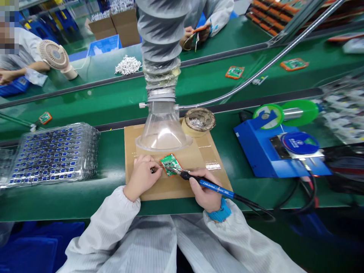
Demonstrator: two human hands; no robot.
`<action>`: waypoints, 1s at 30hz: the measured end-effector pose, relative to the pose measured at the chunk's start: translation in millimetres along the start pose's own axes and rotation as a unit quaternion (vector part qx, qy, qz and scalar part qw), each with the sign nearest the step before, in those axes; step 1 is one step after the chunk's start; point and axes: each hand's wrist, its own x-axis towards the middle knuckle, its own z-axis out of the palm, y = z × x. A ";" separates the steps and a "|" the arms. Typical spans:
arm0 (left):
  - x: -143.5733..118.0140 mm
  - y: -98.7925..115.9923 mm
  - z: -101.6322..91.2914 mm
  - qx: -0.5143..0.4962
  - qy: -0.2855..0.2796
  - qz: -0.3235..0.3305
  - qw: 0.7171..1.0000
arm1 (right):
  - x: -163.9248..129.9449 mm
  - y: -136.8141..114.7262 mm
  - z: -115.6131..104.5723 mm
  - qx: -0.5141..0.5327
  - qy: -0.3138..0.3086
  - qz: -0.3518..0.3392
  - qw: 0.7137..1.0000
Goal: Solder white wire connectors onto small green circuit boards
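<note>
A green circuit board (171, 164) with an orange edge lies on a sheet of cardboard (153, 193). My right hand (207, 189) is closed around a blue soldering iron (214, 186), whose tip reaches over the middle of the board. At the board's left edge, my left hand (144, 176) is closed in a pinch. A small dark piece shows at its fingertips, too small to name. Just above the board hangs the clear hood (163, 132) of a fume extraction hose (162, 38).
A round pot (199, 123) with bits of metal stands behind the board. Stacked clear trays (54, 153) are at left, a blue solder feeder (273, 148) at right. Beyond runs a conveyor (113, 100) carrying boards. Two people work across it, near a fan (54, 55).
</note>
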 end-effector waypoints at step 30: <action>0.2 5.5 0.2 -0.001 0.009 -0.018 1.000 | 4.2 -3.2 2.2 -0.020 -0.009 -0.063 0.998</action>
